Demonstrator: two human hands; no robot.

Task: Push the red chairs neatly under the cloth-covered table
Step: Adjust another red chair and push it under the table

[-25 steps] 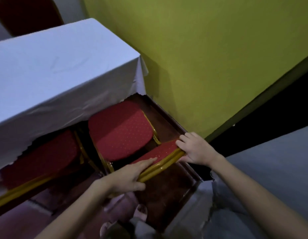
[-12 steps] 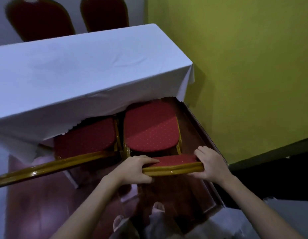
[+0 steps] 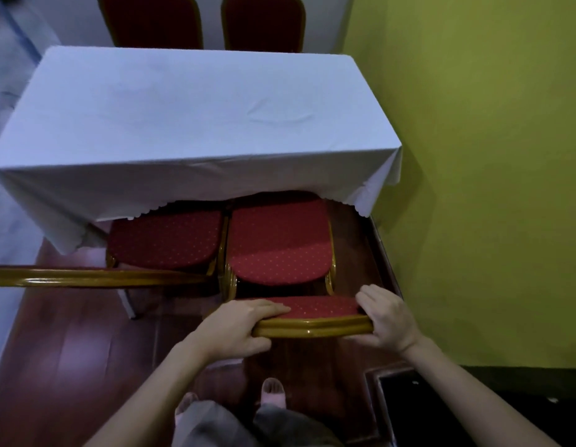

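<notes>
Left hand (image 3: pixel 238 330) and right hand (image 3: pixel 388 319) each hold a closed grip on the right chair's backrest (image 3: pixel 315 317); its seat (image 3: pixel 278 243) sits partly under the tabletop (image 3: pixel 196 114).

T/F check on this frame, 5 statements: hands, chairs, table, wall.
1. Both hands grip the top rail of the right-hand chair's backrest. True: the left hand and right hand hold its two ends.
2. The tablecloth is red. False: it is white; the chair seats are red.
3. The right-hand chair seat is partly under the cloth's front edge. True.
4. No chairs stand on the far side of the table. False: two red backrests show beyond it.
5. The wall on the right is blue. False: it is yellow-green.
</notes>
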